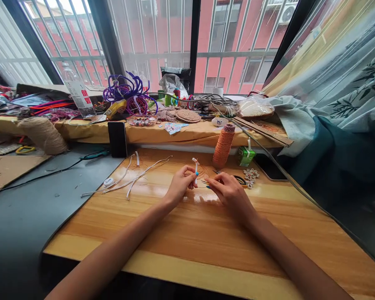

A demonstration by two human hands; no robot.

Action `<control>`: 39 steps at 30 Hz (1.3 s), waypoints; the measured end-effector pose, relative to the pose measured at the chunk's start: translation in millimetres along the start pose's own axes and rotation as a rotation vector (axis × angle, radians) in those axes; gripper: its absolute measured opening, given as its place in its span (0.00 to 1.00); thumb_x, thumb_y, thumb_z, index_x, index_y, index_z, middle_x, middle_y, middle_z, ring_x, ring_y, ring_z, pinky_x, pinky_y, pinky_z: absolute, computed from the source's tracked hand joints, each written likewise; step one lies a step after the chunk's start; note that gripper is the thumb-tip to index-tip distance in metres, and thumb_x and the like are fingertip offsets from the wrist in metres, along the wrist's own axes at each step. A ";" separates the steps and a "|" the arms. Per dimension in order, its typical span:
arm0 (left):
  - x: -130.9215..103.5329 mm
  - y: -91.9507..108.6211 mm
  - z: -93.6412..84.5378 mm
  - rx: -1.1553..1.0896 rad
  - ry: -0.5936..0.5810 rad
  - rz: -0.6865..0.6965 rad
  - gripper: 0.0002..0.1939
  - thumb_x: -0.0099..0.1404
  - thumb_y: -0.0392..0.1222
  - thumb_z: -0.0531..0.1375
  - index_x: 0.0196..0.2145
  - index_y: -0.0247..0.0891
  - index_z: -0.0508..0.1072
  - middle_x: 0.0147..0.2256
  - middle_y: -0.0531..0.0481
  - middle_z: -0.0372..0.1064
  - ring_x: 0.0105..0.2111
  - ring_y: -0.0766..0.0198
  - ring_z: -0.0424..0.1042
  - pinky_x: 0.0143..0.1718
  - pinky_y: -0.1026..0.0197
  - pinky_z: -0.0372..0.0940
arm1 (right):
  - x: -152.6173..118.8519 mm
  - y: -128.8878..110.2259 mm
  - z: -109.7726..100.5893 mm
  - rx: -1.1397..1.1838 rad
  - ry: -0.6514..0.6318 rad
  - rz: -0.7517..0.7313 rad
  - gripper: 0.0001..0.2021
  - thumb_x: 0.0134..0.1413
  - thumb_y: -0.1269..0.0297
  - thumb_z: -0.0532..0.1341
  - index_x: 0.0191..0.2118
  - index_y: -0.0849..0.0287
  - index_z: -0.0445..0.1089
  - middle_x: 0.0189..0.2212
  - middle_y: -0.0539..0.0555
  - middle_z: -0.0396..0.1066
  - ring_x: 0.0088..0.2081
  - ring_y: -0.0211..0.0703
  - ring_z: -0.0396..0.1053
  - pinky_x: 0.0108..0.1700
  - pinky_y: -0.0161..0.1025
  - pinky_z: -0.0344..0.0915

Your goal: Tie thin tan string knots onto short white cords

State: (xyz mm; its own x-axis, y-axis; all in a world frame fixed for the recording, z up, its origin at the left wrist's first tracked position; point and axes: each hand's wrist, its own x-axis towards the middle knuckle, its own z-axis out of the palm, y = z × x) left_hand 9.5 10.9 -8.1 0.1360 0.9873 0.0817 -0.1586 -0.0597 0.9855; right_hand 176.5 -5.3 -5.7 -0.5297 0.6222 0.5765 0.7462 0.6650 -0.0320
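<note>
Over the middle of the wooden table, my left hand [181, 183] pinches a short white strip [196, 170] that stands upright, with thin orange thread near its top. Just to the right, my right hand [228, 189] has its thumb and fingers pressed together at the end of a thin thread; the tips point toward the strip. Black-handled scissors [240, 180] lie partly hidden behind my right hand. Beyond the hands stands a cone of orange thread [223, 146]. Several white cords [137, 177] lie on the table to the left.
A green box [246, 156], a pile of small beige knotted pieces [251, 176] and a dark phone [270, 166] lie at the right. Another phone [117, 139] leans against the cluttered ledge [175, 132]. A long cable [278, 166] crosses the right side.
</note>
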 end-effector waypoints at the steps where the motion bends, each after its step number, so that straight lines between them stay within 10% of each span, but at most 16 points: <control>1: 0.0 -0.2 0.1 0.015 -0.002 0.004 0.08 0.51 0.41 0.56 0.28 0.35 0.60 0.14 0.58 0.60 0.15 0.73 0.60 0.18 0.70 0.52 | 0.3 -0.4 -1.2 -0.018 0.012 0.004 0.13 0.54 0.69 0.49 0.43 0.58 0.66 0.30 0.56 0.63 0.32 0.40 0.59 0.35 0.37 0.56; 10: -0.6 -3.8 2.3 0.090 0.015 -0.018 0.06 0.52 0.39 0.54 0.27 0.36 0.60 0.15 0.57 0.61 0.15 0.73 0.58 0.18 0.69 0.52 | -2.6 -4.3 -2.6 -0.097 -0.052 -0.008 0.15 0.56 0.65 0.47 0.46 0.57 0.63 0.31 0.55 0.63 0.26 0.33 0.61 0.23 0.29 0.54; 39: -3.2 3.0 0.2 0.190 0.008 0.060 0.05 0.51 0.39 0.55 0.23 0.34 0.63 0.17 0.55 0.61 0.17 0.74 0.55 0.20 0.69 0.50 | -3.1 5.4 -1.6 -0.230 0.094 -0.301 0.11 0.53 0.70 0.52 0.41 0.61 0.67 0.29 0.53 0.70 0.28 0.34 0.65 0.29 0.31 0.56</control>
State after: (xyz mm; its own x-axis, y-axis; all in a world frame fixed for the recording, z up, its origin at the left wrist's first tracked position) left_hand 8.7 7.5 -5.4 0.1240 0.9822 0.1409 0.0209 -0.1446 0.9893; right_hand 182.9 -4.3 -6.4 -0.7071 0.3659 0.6051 0.6399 0.6952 0.3274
